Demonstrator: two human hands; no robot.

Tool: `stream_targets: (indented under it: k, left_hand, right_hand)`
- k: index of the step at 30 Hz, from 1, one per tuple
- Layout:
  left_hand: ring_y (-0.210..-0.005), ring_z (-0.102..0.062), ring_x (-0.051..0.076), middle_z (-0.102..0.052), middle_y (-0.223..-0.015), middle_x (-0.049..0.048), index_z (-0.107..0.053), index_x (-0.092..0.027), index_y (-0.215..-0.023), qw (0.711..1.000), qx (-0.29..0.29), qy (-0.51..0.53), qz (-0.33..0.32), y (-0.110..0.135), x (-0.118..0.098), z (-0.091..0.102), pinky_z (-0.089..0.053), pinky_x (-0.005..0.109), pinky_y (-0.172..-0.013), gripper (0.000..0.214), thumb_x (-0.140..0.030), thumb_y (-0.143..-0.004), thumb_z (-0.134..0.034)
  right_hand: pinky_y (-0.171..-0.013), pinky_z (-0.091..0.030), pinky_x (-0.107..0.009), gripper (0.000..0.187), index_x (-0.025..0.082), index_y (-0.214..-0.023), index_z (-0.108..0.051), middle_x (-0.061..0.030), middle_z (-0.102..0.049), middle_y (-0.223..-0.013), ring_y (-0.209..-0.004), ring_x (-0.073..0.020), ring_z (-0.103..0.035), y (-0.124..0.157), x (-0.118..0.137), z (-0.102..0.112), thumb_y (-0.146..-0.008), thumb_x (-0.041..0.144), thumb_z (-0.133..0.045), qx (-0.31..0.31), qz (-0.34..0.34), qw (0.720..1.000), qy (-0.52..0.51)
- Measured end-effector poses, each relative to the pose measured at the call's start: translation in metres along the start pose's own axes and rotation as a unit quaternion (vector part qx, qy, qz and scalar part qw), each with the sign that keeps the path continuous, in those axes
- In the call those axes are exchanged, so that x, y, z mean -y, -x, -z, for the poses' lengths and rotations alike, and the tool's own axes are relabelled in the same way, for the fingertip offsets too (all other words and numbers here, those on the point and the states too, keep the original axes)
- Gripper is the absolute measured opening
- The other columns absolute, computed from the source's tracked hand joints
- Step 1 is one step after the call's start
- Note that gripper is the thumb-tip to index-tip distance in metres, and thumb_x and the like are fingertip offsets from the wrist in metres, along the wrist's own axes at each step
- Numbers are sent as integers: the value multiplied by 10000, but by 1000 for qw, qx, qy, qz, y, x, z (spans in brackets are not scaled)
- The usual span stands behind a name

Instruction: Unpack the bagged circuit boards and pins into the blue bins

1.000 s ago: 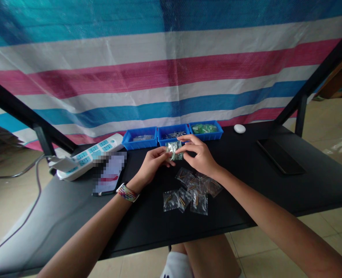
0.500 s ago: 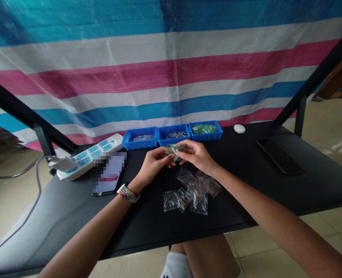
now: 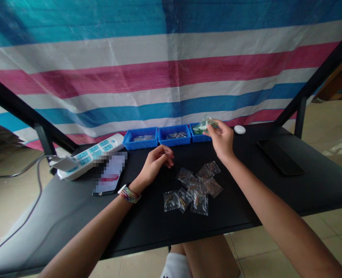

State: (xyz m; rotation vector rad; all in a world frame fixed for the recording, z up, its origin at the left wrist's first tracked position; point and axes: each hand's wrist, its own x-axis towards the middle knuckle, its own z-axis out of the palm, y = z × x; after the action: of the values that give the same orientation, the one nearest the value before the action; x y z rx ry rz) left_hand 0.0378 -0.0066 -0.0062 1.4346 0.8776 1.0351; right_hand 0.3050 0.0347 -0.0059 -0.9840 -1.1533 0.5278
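Note:
My right hand (image 3: 223, 139) pinches a small clear plastic bag (image 3: 206, 124) with pale green contents, held over the right-hand blue bin (image 3: 199, 138). That bin has green bagged pieces inside, partly covered by the hand and bag. My left hand (image 3: 156, 160) hovers above the black table with curled fingers and thumb together; a tiny pale sliver shows at the fingers, too small to name. In front of both hands lie several small clear bags (image 3: 199, 202), each with thin brass-coloured pins.
The middle blue bin (image 3: 173, 143) holds metal nails or pins; the left blue bin (image 3: 140, 144) holds clear small pieces. Further left are a power strip (image 3: 86, 158) and a phone (image 3: 111, 177). To the right sit a white oval object (image 3: 240, 129) and a dark phone (image 3: 280, 157).
My right hand has moved away from the left, up and to the right, carrying the green-filled bag to the right-hand bin. My left hand has stayed almost in place.

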Motion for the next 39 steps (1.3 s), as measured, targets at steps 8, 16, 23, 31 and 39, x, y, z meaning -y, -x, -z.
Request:
stream_targets:
  k: [8, 16, 23, 31, 39]
  left_hand:
    - [-1150, -665, 282, -745, -1220, 96, -790, -261, -1160, 945, 145, -267, -119, 4, -3, -5, -493, 421, -1024, 305, -245, -859, -742]
    - [-1208, -611, 311, -716, -1275, 97, -751, -298, -1292, 905, 203, -346, -139, 6, -7, -7, -433, 478, -1089, 453, -239, -843, -754]
    - [-1144, -609, 280, -726, -1183, 79, -750, -256, -1203, 897, 194, -363, -160, 5, 2, -5, -458, 438, -1046, 334, -224, -871, -723]
    - [-989, -632, 205, -659, -1067, 48, -696, -243, -1265, 917, 133, -343, -153, 5, 9, -4, -514, 363, -936, 399, -178, -871, -693]
    - [-800, -632, 130, -612, -920, 5, -652, -181, -1178, 990, 88, -104, -44, 0, 11, -5, -529, 259, -763, 373, -226, -831, -781]
  right_hand:
    - [-1137, -449, -590, 366, 190, -1291, -724, -172, -707, -1289, -1283, -352, -595, -17, -26, 27, -1026, 303, -499, 117, 184, 898, 383]
    - [-1194, -243, -710, 496, 126, -1403, -623, -216, -537, -1528, -1492, -443, -310, -6, -33, 18, -1015, 416, -520, 137, 192, 846, 478]
    - [-1013, -445, -540, 237, 182, -1072, -704, -166, -655, -1117, -1127, -348, -546, -8, -22, 20, -1030, 292, -497, 106, 195, 863, 454]
    - [-1039, -395, -500, 288, 182, -1104, -780, -134, -711, -1153, -1158, -339, -518, -3, -20, 16, -999, 234, -518, 152, 212, 839, 478]
    - [-1056, -429, -482, 319, 185, -1162, -752, -116, -712, -1177, -1165, -315, -563, 5, -11, 9, -953, 156, -514, 124, 207, 877, 416]
